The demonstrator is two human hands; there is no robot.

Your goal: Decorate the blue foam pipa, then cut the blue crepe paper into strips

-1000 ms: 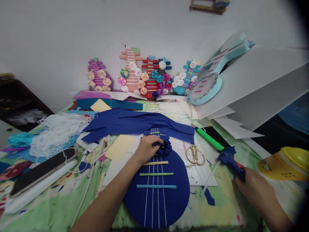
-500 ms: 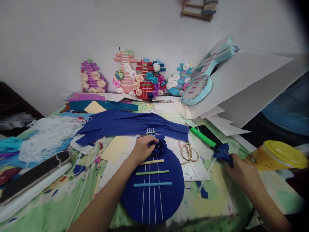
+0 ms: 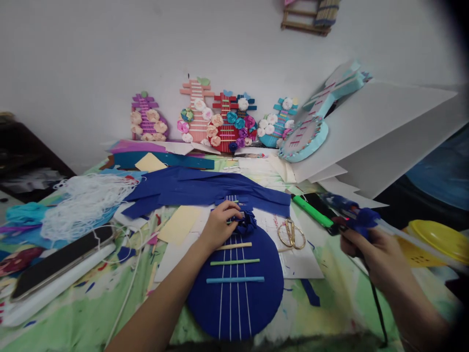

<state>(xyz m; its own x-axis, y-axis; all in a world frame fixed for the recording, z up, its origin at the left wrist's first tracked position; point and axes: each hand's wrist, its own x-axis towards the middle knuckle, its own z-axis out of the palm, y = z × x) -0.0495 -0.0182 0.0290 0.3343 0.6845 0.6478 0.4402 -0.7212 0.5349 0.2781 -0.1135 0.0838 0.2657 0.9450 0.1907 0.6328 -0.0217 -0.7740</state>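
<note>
A dark blue paper instrument (image 3: 264, 293) with white strings and colored crossbars lies on the table in front of me. My left hand (image 3: 222, 222) rests at its neck, fingers bent against a dark blue paper flower (image 3: 247, 221). At the right, my right hand (image 3: 366, 244) is wrapped round a blue glue gun (image 3: 351, 210), which is slightly blurred, its tip pointing left and a glue stick showing at its rear. A green-handled cutter (image 3: 311, 211) and gold scissors (image 3: 291, 234) lie between the hands.
Blue crepe paper (image 3: 190, 188) spreads behind the instrument. White yarn (image 3: 88, 200) and a phone (image 3: 66, 261) lie at the left. A yellow-lidded tub (image 3: 439, 239) stands at the right. Decorated paper instruments (image 3: 227, 137) lean on the wall beside white boards (image 3: 384, 132).
My right hand has raised and turned the glue gun, so its tip now points left instead of down. The view has shifted slightly; my left hand stays at the flower, its fingers slightly shifted.
</note>
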